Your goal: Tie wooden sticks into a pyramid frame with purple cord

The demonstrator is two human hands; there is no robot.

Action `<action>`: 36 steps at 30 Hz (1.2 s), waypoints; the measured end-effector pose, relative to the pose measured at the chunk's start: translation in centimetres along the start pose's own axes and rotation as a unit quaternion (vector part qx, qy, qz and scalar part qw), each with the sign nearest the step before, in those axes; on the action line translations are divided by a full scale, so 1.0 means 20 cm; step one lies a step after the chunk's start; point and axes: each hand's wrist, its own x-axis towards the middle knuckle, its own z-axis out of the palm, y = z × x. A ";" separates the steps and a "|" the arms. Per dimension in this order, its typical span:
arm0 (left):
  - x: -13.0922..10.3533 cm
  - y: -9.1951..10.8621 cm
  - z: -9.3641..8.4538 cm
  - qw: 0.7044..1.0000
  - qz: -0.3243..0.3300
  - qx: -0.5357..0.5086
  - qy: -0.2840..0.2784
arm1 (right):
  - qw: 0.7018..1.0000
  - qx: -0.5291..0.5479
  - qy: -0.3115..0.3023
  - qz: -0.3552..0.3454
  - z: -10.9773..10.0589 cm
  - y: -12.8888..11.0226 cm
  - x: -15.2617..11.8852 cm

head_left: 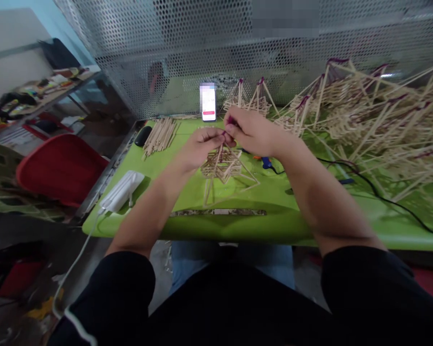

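Note:
On the green table (155, 192), a small openwork frame of thin wooden sticks (222, 169) stands below my hands. Its upright sticks lean together toward a peak. My left hand (202, 146) pinches purple cord at that peak, thumb against fingers. Close beside it, my right hand (254, 129) is closed on more of the purple cord (231, 120), part of which its fingers hide. Just right of the frame lies a blue tool with a black cable (266, 162), perhaps a glue gun.
Many similar stick frames (368, 105) with purple cord crowd the right side. Loose sticks (161, 136) and a black mouse-shaped object (143, 136) lie at left. A lit phone (208, 103) leans against the perforated metal panel (187, 57). A white power strip (122, 191) sits near the left edge.

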 end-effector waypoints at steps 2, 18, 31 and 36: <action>-0.03 -0.01 0.01 0.999 -0.005 -0.010 0.035 | 1.000 -0.007 -0.002 0.004 0.02 0.03 0.01; -0.16 0.07 0.00 0.993 -0.005 -0.039 0.108 | 0.997 -0.001 0.077 -0.012 0.09 -0.11 0.01; -0.16 0.14 -0.06 0.995 0.007 0.016 0.100 | 0.989 0.125 0.064 0.035 0.12 -0.10 0.02; -0.16 0.14 -0.11 0.997 0.018 0.022 0.066 | 0.989 0.124 0.077 0.019 0.12 -0.08 0.01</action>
